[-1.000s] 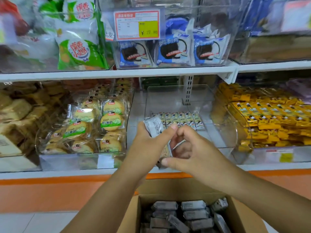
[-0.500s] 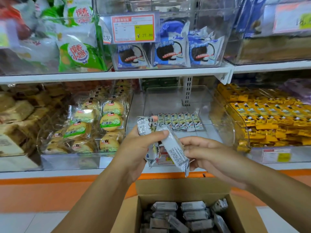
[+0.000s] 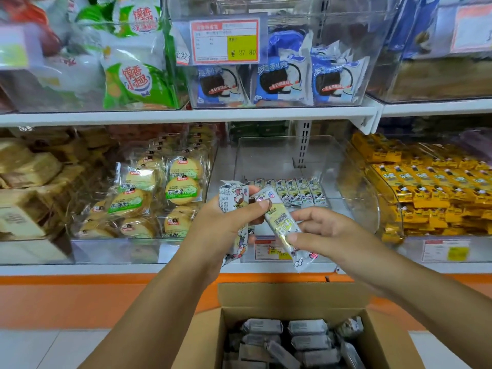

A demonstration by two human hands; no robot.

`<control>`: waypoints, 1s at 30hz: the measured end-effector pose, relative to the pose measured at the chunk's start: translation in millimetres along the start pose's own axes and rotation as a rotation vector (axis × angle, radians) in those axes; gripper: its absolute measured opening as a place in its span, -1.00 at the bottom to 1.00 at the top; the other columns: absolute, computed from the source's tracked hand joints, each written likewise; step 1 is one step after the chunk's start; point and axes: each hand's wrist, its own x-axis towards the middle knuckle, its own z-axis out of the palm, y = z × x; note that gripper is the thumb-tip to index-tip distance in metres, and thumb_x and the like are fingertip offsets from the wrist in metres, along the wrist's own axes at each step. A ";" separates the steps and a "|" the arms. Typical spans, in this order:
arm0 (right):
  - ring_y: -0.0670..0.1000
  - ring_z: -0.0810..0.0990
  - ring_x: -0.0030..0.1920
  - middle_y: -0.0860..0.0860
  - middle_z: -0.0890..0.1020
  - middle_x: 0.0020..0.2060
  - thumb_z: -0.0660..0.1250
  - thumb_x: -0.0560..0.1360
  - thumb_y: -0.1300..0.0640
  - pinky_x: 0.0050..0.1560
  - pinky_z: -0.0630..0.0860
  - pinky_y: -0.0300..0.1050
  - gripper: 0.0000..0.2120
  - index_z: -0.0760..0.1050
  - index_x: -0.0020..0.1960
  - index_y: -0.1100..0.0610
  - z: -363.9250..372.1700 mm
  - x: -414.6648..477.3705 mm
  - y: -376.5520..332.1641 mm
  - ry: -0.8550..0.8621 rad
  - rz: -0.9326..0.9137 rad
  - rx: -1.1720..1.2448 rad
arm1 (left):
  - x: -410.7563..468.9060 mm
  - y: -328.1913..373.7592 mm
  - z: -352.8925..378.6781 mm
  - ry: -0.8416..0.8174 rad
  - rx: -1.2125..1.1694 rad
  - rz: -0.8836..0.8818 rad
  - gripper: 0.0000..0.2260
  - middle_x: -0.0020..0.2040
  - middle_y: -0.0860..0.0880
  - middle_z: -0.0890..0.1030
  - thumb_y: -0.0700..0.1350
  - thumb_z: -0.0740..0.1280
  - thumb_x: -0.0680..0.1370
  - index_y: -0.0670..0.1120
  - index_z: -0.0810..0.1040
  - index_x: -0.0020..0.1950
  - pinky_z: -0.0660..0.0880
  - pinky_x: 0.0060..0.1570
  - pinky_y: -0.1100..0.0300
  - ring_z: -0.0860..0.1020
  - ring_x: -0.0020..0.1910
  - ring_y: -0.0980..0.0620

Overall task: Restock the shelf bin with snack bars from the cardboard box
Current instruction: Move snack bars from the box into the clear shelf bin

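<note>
My left hand [image 3: 229,225] grips a small stack of wrapped snack bars [image 3: 231,198] upright in front of the shelf. My right hand [image 3: 327,233] pinches one pale yellow-green snack bar [image 3: 283,225], tilted, its top end touching the left hand's thumb. Behind them a clear shelf bin [image 3: 282,155] holds a single row of the same bars [image 3: 290,191] on its floor. Below, an open cardboard box [image 3: 292,296] is filled with several grey-looking wrapped bars [image 3: 292,339].
A bin of round green-labelled biscuits [image 3: 159,195] stands left of the clear bin, and a bin of yellow bars [image 3: 431,187] stands to its right. The upper shelf carries blue cookie packs [image 3: 282,81] and a price tag [image 3: 225,41]. An orange base strip [image 3: 80,296] runs under the shelf.
The right hand has drawn one bar out from the left hand's stack and turned it face up, tilting it down to the right. Both hands have risen slightly toward the bin.
</note>
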 end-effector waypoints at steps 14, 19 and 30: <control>-0.20 0.59 -0.26 -0.09 0.62 -0.06 0.32 0.52 0.25 -0.23 0.53 -0.37 -0.75 0.55 0.09 -0.06 -16.3 28.0 -25.2 0.009 -0.145 -0.271 | 13.6 11.1 -20.0 0.016 0.129 0.090 -0.79 -0.34 0.06 0.67 -0.11 0.43 0.51 0.07 0.58 0.12 0.46 -0.46 0.30 0.57 -0.45 0.16; -0.06 0.65 -0.11 -0.09 0.66 -0.03 0.50 0.35 0.17 -0.07 0.60 -0.17 -0.66 0.58 0.07 -0.09 -11.8 52.5 -17.3 0.085 -0.180 -0.143 | 23.0 4.3 -29.0 0.045 0.248 0.067 -0.85 -0.35 0.03 0.67 -0.14 0.44 0.51 -0.01 0.63 0.07 0.50 -0.42 0.26 0.60 -0.40 0.12; 0.03 0.68 -0.21 0.13 0.67 -0.12 0.40 0.43 0.39 -0.10 0.66 -0.08 -0.76 0.45 -0.03 0.14 -44.0 111.8 -10.1 0.213 0.009 -0.098 | 30.6 9.1 -41.5 0.218 0.333 0.153 -0.59 -0.32 -0.02 0.56 0.07 0.45 0.45 -0.12 0.52 0.19 0.44 -0.47 0.25 0.52 -0.47 0.13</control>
